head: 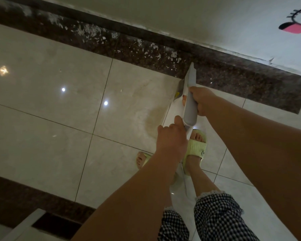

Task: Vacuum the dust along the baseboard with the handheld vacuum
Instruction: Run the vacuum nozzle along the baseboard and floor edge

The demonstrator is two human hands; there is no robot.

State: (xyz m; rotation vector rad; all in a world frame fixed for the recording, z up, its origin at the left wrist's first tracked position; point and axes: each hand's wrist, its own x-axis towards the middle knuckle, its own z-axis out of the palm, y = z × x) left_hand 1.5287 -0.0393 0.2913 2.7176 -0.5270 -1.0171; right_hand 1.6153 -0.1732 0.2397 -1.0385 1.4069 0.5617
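Note:
I hold a grey-and-white handheld vacuum (190, 101) over the floor, its narrow nozzle (191, 71) pointing at the dark granite strip (233, 79) below the wall. My right hand (202, 101) grips the vacuum's body from the right. At the rear end, my left hand (171, 138) holds it with curled fingers, thumb against the casing. White flakes of dust and debris (146, 49) lie scattered on the dark strip, to the left of the nozzle. The baseboard edge (146, 31) runs diagonally under the white wall.
Glossy beige floor tiles (50, 94) spread to the left, with lamp reflections. My feet in pale green slippers (197, 148) stand just behind the vacuum. A cartoon sticker (297, 21) is on the wall at top right. Another dark strip and a white edge (24, 221) sit at bottom left.

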